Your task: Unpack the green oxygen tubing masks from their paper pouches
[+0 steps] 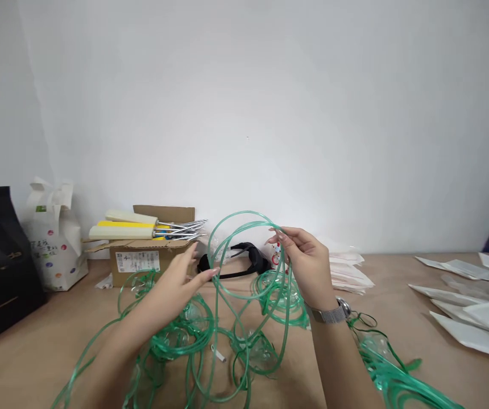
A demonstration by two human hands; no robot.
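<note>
My right hand (304, 255), with a watch (342, 309) on its wrist, pinches loops of thin green tubing (247, 224) between thumb and fingers. The loops hang in the air above the table. At their left side my left hand (185, 272) has its fingers stretched apart, the thumb tip at the tubing; whether it presses on it I cannot tell. Below hangs or lies a clear green oxygen mask (259, 352), tangled among tubing. Another coil with a mask (285, 298) lies behind, and more coiled tubing (180, 341) is partly hidden by my left arm.
More green tubing (398, 375) lies at the right front, near white flat packets (479, 307). A cardboard box (137, 264) holds tools with pale handles and metal shafts. Black straps (253, 261) lie by the wall. A black bag (1, 267) and a white bag (59, 244) stand left.
</note>
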